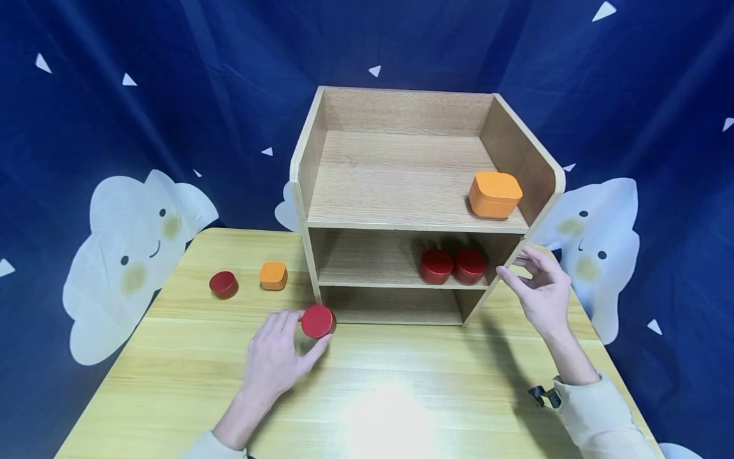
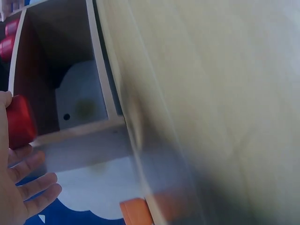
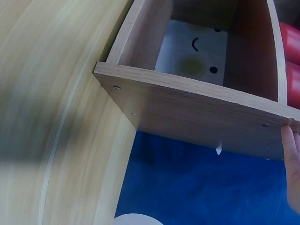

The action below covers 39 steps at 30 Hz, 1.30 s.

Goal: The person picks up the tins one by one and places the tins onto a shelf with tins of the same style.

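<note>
My left hand pinches a red round tin between thumb and fingers, in front of the shelf's lower left corner. The left wrist view shows that red tin against the palm side of the hand, other fingers spread. At the wooden shelf unit's right side, my right hand touches the panel near its front edge. Its visible fingers look straight in the right wrist view. Two red tins sit side by side on the middle shelf, towards the right.
An orange rounded-square tin stands on the unit's top, at the right. Left of the unit, a red round tin and a smaller orange tin lie on the wooden table. A blue curtain hangs behind.
</note>
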Each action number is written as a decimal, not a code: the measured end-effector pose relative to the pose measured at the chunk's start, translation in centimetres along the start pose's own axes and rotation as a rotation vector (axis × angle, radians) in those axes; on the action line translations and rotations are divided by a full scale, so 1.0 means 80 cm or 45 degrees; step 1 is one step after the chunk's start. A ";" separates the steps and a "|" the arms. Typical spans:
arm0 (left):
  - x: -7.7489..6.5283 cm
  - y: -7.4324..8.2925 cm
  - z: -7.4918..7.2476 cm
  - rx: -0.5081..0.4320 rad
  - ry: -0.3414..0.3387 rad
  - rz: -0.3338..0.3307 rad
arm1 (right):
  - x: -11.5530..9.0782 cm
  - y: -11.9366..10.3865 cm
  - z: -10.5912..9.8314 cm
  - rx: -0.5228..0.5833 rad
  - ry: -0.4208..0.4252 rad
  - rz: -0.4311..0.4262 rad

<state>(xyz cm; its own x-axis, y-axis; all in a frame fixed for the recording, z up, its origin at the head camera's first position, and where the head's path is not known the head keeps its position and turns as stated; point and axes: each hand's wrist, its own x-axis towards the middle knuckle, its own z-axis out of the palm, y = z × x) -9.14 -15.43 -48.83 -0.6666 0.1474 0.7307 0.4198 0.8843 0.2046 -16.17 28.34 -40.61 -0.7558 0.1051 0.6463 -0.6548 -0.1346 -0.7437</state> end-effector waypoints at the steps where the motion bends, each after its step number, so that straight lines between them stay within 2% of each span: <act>1: 0.000 0.003 0.001 -0.004 -0.004 -0.005 | 0.000 0.000 0.000 0.001 0.000 0.000; 17: 0.025 0.047 0.012 -0.075 0.063 -0.026 | -0.001 -0.001 0.000 0.003 -0.004 0.011; 29: 0.048 0.082 0.023 -0.097 0.117 -0.003 | 0.000 0.000 0.000 -0.014 -0.001 -0.001; 39: 0.064 0.101 0.030 -0.062 0.115 0.003 | 0.000 0.001 0.000 0.001 0.011 -0.010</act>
<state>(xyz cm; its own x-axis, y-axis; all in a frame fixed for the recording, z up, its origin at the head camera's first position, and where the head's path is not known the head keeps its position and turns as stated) -10.59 -6.46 -44.99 -0.6083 0.1066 0.7865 0.4519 0.8612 0.2328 -16.23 28.31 -40.70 -0.7507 0.1150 0.6505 -0.6606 -0.1343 -0.7386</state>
